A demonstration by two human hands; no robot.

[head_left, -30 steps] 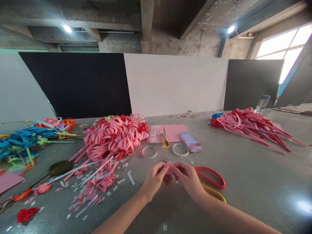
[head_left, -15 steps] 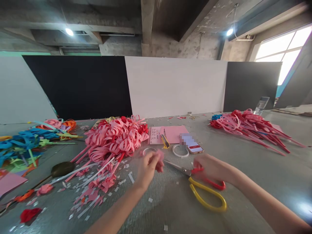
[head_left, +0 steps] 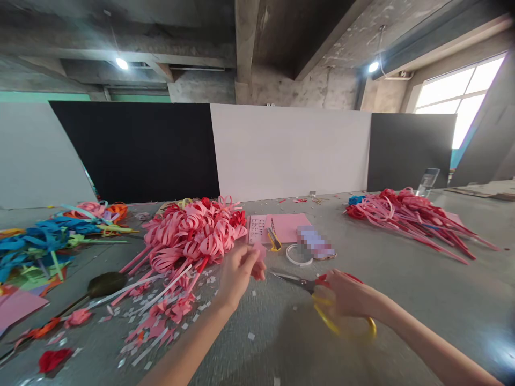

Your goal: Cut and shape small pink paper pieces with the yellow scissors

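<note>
My left hand (head_left: 237, 273) is closed, pinching a small piece of pink paper (head_left: 260, 250) between thumb and fingers. To its right, my right hand (head_left: 349, 294) is wrapped over the handles of a pair of scissors (head_left: 298, 280). One handle loop is red and the other yellow, and both are partly covered by the hand and blurred. The metal blades point left toward my left hand, with a short gap between the tip and the fingers. Just beyond the hands lie a white ring of tape (head_left: 298, 261) and a phone (head_left: 317, 245).
Looped pink and red paper flowers (head_left: 193, 236) form a heap on the left, with paper scraps (head_left: 161, 316) before it. A yellow cutter (head_left: 274, 240) lies against pink sheets (head_left: 292, 228). More pink strips (head_left: 406, 217) are at right, a clear glass (head_left: 427, 182) behind them.
My right hand has moved from beside the red loop to over both handles, and the yellow loop has shifted. My left hand still holds the pink paper. The view has tilted slightly upward.
</note>
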